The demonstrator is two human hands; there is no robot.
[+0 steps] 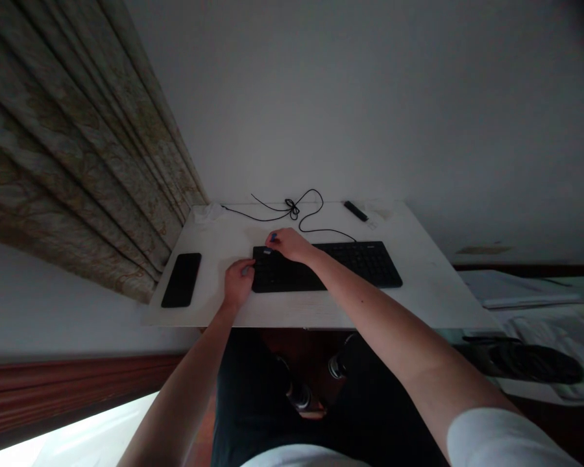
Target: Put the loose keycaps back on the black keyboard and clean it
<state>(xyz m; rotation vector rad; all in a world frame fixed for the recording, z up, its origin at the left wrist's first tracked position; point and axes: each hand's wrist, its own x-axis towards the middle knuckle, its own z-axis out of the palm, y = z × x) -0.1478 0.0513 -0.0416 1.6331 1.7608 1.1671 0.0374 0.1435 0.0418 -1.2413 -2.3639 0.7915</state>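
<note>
A black keyboard (355,261) lies flat on the white table, partly hidden under my right forearm. My right hand (291,244) is above its upper left corner, fingers pinched on a small blue object (273,238) whose kind I cannot make out. Just below those fingers, a small pale patch (267,251) shows on the keyboard. At the keyboard's left edge, my left hand (238,282) is closed, with fingertips touching that side. A small greyish spot shows between its thumb and finger, too unclear to name.
A black smartphone (182,280) lies at the table's left. The keyboard's black cable (292,209) is bundled behind it, near the wall. A dark slim object (355,211) rests at the back right. A patterned curtain (78,130) hangs along the left. Papers (516,288) lie right of the table (433,292).
</note>
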